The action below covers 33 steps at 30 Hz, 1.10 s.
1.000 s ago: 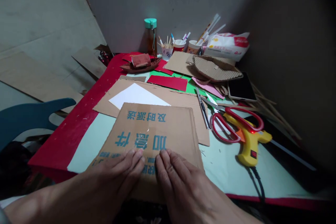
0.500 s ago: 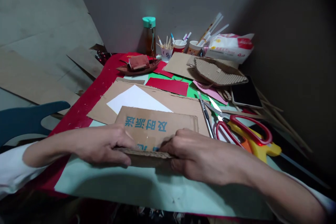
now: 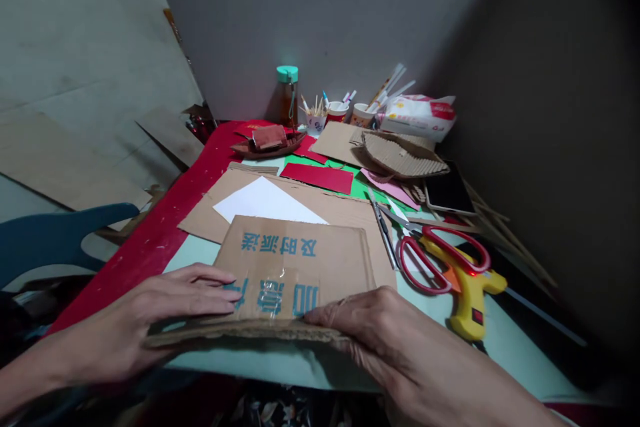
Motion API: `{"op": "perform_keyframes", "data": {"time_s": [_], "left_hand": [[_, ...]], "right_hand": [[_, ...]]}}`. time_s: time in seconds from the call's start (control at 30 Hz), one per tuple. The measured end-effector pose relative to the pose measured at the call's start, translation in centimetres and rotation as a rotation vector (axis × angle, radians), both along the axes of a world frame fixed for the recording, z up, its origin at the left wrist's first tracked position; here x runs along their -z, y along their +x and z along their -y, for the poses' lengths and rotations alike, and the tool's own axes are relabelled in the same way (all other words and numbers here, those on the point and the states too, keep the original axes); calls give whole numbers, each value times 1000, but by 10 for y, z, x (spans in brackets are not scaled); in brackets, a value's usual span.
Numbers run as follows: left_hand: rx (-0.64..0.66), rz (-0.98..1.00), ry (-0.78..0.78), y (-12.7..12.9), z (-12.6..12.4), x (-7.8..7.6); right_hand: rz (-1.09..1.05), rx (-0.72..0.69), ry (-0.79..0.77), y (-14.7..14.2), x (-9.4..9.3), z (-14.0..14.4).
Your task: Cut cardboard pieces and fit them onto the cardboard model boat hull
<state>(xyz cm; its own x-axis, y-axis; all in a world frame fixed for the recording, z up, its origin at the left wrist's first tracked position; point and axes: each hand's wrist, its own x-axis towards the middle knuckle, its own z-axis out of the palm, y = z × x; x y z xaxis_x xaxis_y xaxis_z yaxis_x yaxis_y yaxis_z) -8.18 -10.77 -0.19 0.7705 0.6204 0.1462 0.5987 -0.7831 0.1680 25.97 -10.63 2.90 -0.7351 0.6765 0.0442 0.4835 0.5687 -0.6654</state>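
Observation:
A brown cardboard piece with blue printed characters and shiny tape lies in front of me, its near edge raised towards me. My left hand is around its left near corner, fingers stretched over the top face; the thumb is hidden. At the right of the near edge, my right hand grips the cardboard, thumb on top and the other fingers underneath. Behind it lie a white paper sheet and a larger cardboard sheet.
Right of the cardboard lie a utility knife, red-handled scissors and a yellow glue gun. Further back are a model boat, a corrugated cardboard boat shape, a bottle, cups of sticks and a tissue pack.
The cardboard's near edge has come closer to me, showing more of its printed face. My left hand has moved left and its fingers have straightened; my right hand has moved nearer. The view has shifted.

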Motion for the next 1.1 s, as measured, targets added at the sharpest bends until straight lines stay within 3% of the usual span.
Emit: {"op": "perform_keyframes", "data": {"time_s": [0.07,0.13,0.27,0.47,0.6,0.77,0.87,1.0,1.1], "left_hand": [[34,85,-101,-5,-1,3],[6,214,-105,-9,0,6],[-20,317,-33,-18,12,17],[114,146,-20,-18,27,38],[142,-2,11,-7,18,33],[217,-146,28,3,7,13],[212,-162,60,3,5,8],[200,-152,77,0,11,16],[120,-72,89,-3,17,28]], "right_hand": [[-86,67,40,7,-1,-1],[-117,104,85,19,0,-1],[20,11,143,45,14,3],[12,-59,336,44,55,12],[16,-83,540,41,72,15],[25,-96,597,46,71,16],[32,-102,581,45,64,12],[80,-160,587,45,62,6],[36,-137,514,46,67,6]]}}
